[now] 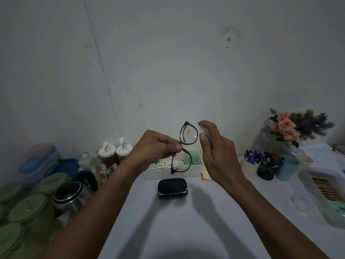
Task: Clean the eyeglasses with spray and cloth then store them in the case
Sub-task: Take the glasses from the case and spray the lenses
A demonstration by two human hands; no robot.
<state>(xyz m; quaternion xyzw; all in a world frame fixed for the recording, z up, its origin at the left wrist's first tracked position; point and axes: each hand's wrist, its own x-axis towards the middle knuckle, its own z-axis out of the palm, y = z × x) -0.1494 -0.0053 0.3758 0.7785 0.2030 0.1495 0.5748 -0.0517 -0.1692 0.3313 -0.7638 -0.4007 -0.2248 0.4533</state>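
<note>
My left hand (155, 146) pinches the black-framed eyeglasses (184, 148) at the bridge and holds them on end above the table, one lens over the other. My right hand (214, 146) is shut on a small white spray bottle (202, 130), its top close to the upper lens, index finger over the nozzle. The black glasses case (172, 187) lies below on the white table (186, 221), its lid slightly ajar. No cleaning cloth is visible.
A white organiser box (173, 171) stands behind the case. Green-lidded jars (28, 208) and a steel kettle (71, 193) crowd the left. Pen cups (250, 168), a teal cup (286, 167), flowers (291, 126) and a tray (324, 191) occupy the right.
</note>
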